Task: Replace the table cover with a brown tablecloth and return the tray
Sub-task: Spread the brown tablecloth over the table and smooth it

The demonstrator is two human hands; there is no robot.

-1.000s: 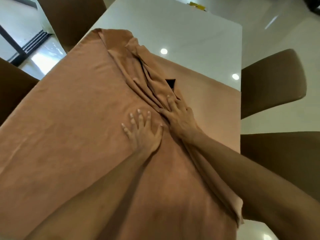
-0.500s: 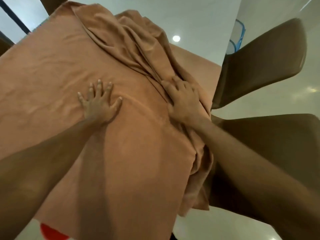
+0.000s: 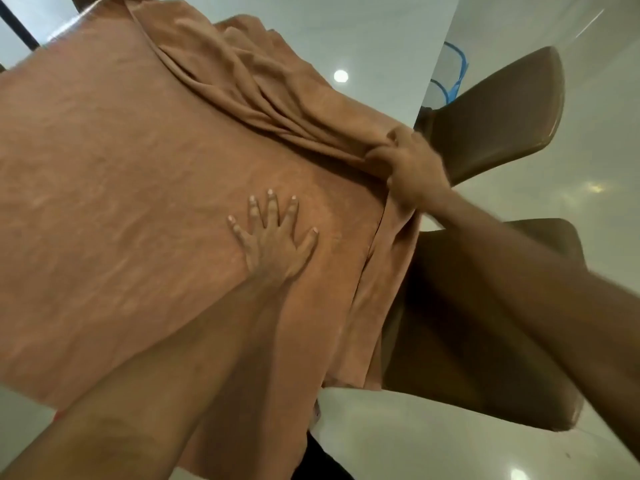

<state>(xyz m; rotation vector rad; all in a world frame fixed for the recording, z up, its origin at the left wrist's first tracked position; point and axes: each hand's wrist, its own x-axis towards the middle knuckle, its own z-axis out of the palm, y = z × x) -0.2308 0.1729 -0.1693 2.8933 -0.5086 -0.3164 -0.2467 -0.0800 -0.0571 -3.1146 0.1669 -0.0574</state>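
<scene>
A brown tablecloth [image 3: 114,174] lies spread over most of the white table [image 3: 363,36], flat on the left and bunched into long folds running from the far corner toward the right edge. My left hand [image 3: 273,237] rests flat on the cloth, fingers spread. At the table's right edge my right hand [image 3: 408,164] is closed on the gathered folds, and part of the cloth hangs down over that edge. No tray is in view.
Two brown chairs stand to the right of the table, one farther back [image 3: 498,116] and one close [image 3: 485,323]. A blue-rimmed object [image 3: 453,81] shows behind the far chair. Glossy pale floor [image 3: 595,168] surrounds the table.
My right hand has slid from the middle folds to the table's right edge, closing on the bunched cloth and pulling it over. My left hand has shifted right, still flat.
</scene>
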